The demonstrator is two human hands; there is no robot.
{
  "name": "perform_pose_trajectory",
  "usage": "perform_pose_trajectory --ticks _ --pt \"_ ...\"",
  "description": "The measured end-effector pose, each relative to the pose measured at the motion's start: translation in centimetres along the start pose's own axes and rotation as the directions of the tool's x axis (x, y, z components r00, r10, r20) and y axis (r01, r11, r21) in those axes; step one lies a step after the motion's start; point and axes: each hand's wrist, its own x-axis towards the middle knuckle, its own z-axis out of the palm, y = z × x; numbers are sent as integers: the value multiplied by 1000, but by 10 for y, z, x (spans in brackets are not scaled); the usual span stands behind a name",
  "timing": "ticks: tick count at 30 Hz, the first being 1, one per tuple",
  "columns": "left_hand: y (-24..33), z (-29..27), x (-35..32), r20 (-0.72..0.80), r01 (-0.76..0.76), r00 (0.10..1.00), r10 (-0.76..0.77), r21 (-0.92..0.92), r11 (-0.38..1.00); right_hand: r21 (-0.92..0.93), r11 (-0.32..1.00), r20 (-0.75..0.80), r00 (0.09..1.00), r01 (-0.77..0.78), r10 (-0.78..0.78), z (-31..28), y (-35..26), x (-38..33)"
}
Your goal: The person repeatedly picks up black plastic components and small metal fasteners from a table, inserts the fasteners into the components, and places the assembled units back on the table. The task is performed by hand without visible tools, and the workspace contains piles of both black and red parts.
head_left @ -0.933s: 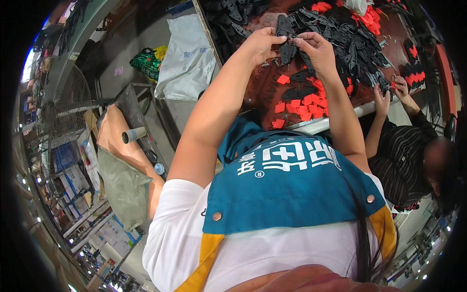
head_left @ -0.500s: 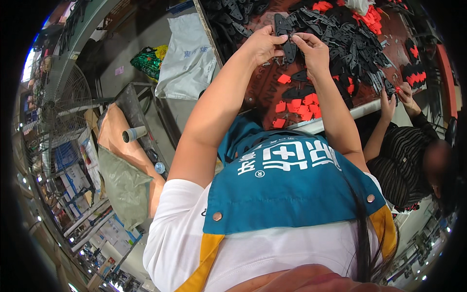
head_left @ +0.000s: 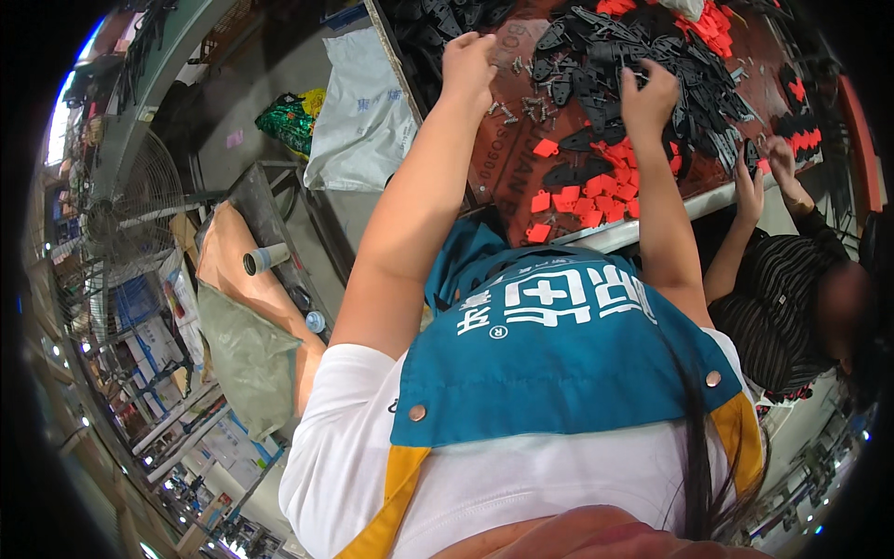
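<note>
Both hands are out over the worktable (head_left: 503, 177), well apart from each other. Largest in view is that brown table, strewn with parts. Across its far and right side spreads a heap of black flat plastic pieces (head_left: 689, 65); nearer the front edge lies a cluster of red plastic tabs (head_left: 596, 200), and between the hands sits a scatter of small metal screws (head_left: 535, 102).

Left hand (head_left: 468, 63) is curled, knuckles up, its fingers bent down at the table's left part beside the screws; whether it grips anything cannot be told. Right hand (head_left: 649, 93) has its fingers bent into the edge of the black pieces, touching them; a firm hold on one cannot be made out.

Beside the table on the floor stands a grey-white sack (head_left: 358, 112). At the right, another person's hand (head_left: 780, 158) works at the table's edge.
</note>
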Motion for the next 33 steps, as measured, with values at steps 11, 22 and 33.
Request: perform_pose_trajectory --ticks 11,22,33 --pt "-7 -33 31 -373 -258 905 205 -97 961 62 923 600 725 380 -339 38 -33 -52" --pt "-26 -22 55 464 -257 867 182 729 -635 368 928 448 885 -56 -124 6 -39 -33" --pt "-17 2 64 671 -355 703 238 621 -699 414 882 403 914 -227 47 -19 -9 -30"
